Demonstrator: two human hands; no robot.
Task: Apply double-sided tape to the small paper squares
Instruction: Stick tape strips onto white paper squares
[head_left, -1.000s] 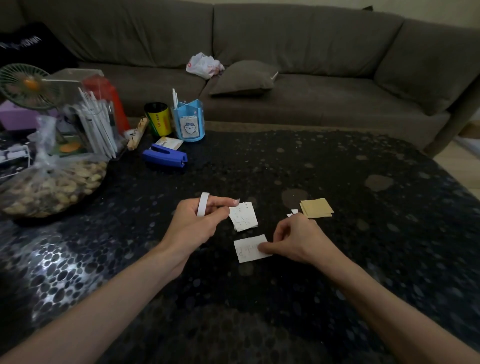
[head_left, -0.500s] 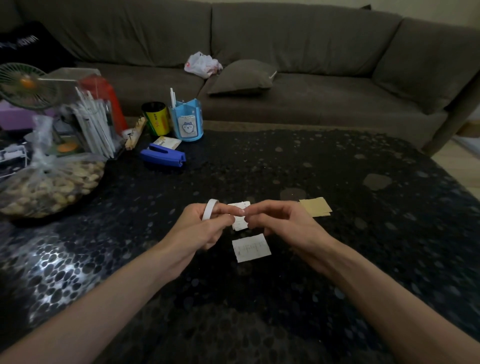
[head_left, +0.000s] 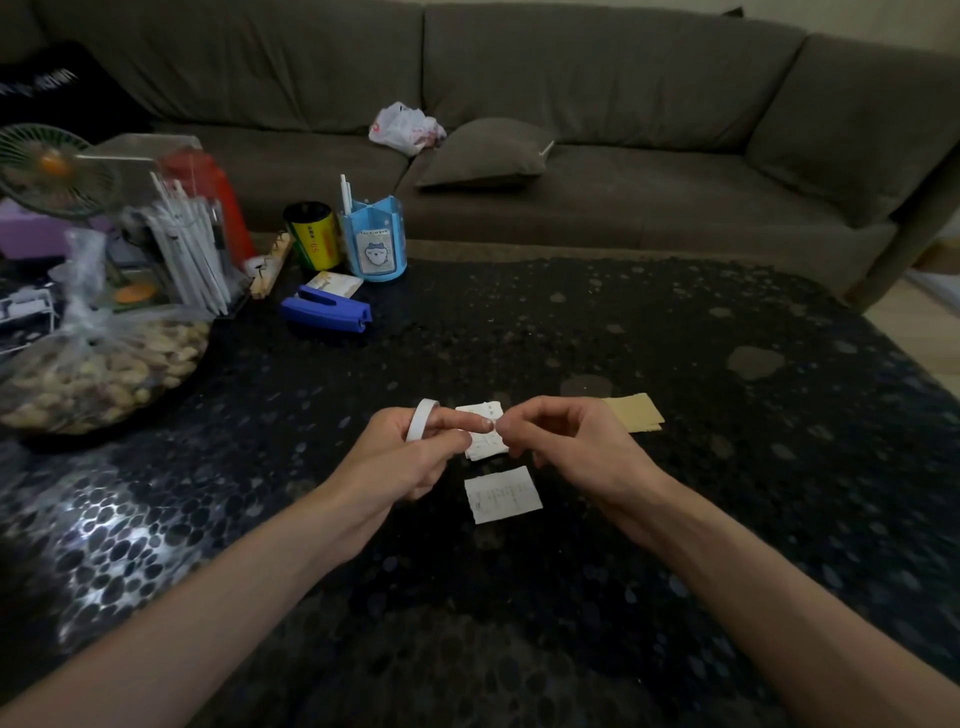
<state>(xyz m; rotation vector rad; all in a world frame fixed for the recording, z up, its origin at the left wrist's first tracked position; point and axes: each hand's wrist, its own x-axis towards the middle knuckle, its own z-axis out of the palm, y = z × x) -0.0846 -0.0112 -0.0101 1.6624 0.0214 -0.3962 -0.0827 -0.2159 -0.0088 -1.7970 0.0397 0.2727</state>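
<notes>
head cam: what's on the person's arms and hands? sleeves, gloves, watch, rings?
Nothing worn that shows. Left forearm and right forearm are bare down to the frame's bottom edge: no sleeves, watch or bands. Left hand and right hand are ungloved, with no rings or markings visible.

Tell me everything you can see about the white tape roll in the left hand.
The tape roll is a thin-walled white ring, narrow and matte. It stands on edge, leaning slightly right, held above the dark table by the left hand, whose fingers curl round it; the forefinger seems to pass through its hole. Whether a loose end is pulled out cannot be told.
</notes>
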